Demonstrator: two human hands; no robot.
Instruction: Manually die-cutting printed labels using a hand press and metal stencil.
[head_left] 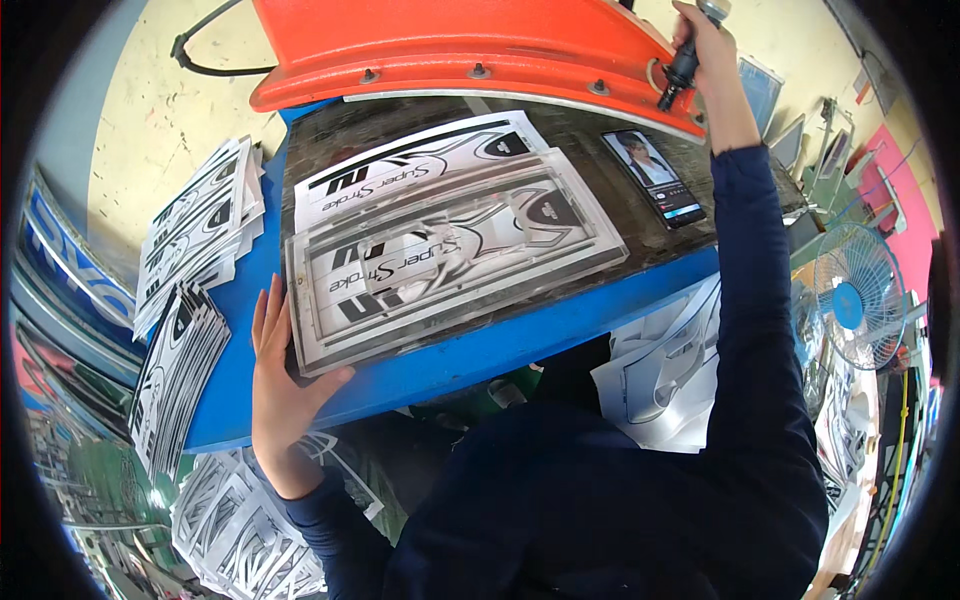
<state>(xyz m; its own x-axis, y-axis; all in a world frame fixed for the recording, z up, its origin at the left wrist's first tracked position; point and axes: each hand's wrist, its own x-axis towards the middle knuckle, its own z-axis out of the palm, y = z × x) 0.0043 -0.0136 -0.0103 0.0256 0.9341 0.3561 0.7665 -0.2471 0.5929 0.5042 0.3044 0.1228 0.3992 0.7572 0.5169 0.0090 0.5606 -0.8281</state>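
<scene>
My left hand lies flat against the near left corner of a clear rectangular cutting die, thumb under its front edge. The die rests on a white printed sheet with black graphics, on the dark press bed. My right hand is raised at the far right, closed around the black handle on the orange press head.
Stacks of printed sheets lie on the blue table at the left, more fan out below them. A phone with a lit screen lies on the bed. A fan stands at the right. Cut sheets hang below the table.
</scene>
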